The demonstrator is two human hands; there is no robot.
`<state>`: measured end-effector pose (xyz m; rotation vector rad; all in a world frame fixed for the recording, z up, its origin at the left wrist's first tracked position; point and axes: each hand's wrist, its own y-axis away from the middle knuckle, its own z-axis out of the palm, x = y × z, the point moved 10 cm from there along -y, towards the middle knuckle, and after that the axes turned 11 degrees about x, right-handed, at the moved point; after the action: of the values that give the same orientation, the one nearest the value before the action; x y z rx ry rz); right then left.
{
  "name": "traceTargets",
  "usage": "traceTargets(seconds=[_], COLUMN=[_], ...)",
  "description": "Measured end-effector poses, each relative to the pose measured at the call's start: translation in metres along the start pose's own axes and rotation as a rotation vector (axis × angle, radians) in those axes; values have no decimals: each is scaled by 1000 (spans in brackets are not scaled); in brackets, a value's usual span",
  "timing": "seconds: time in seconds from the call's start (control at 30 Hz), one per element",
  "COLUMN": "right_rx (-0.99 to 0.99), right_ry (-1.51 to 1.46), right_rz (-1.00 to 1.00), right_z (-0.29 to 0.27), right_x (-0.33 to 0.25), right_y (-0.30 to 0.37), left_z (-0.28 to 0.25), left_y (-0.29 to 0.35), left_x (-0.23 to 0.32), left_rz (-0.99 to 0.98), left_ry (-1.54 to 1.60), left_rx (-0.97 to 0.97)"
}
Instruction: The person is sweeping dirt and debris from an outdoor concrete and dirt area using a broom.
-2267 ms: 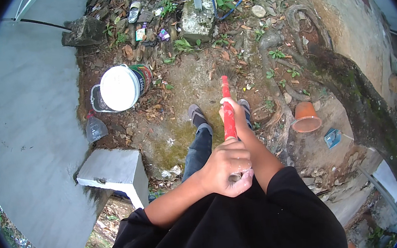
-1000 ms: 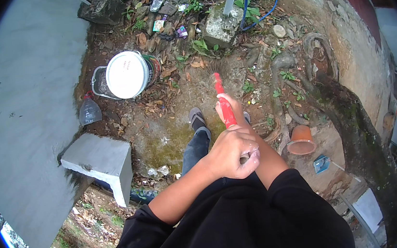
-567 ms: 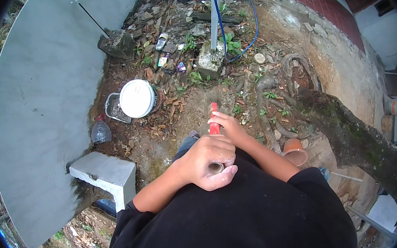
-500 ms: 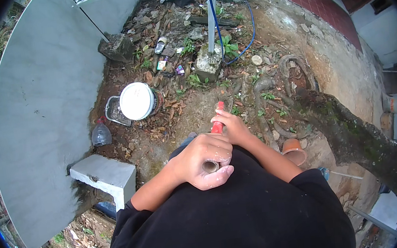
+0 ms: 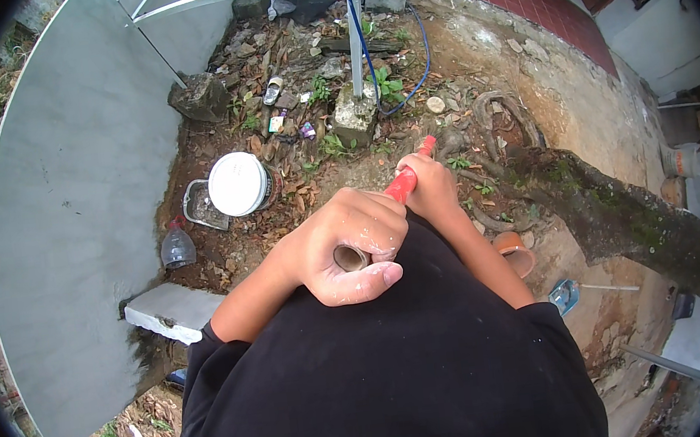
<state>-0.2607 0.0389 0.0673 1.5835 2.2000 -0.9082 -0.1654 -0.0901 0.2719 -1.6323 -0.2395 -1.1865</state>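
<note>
Both my hands are wrapped round a red hollow pole (image 5: 401,187), held in front of my chest. My left hand (image 5: 349,244) grips its near end, where the round open mouth shows between finger and thumb; pale specks dot the knuckles. Farther along, my right hand (image 5: 432,186) is closed round the red part. The far tip points forward and to the right, over the ground. What lies at the pole's far end is not visible.
Left stands a grey wall (image 5: 68,214) with a pale ledge (image 5: 173,309). Nearby are a white-lidded bucket (image 5: 239,184) and a clear plastic bottle (image 5: 177,247). A metal post (image 5: 357,38) rises ahead on a stone base. A mossy trunk (image 5: 622,211) and clay pot (image 5: 514,254) lie right.
The pole's far end has swung to the right and away from me. My right hand has moved right and farther forward, while the left has risen slightly. Both keep their grip.
</note>
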Motion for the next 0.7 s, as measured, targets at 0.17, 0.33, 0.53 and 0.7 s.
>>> traceTargets(seconds=[0.17, 0.33, 0.53, 0.7], right_rx=[97, 29, 159, -33], right_ry=[15, 40, -271, -225], right_rz=[-6, 5, 55, 171], right_z=[5, 30, 41, 87], right_x=[-5, 2, 16, 41], right_y=[2, 7, 5, 13], left_z=[-2, -13, -31, -29], left_y=[21, 32, 48, 51], left_x=[-1, -18, -52, -91], left_rz=[16, -12, 5, -41], left_ry=[-44, -9, -81, -75], left_rx=[6, 99, 426, 457])
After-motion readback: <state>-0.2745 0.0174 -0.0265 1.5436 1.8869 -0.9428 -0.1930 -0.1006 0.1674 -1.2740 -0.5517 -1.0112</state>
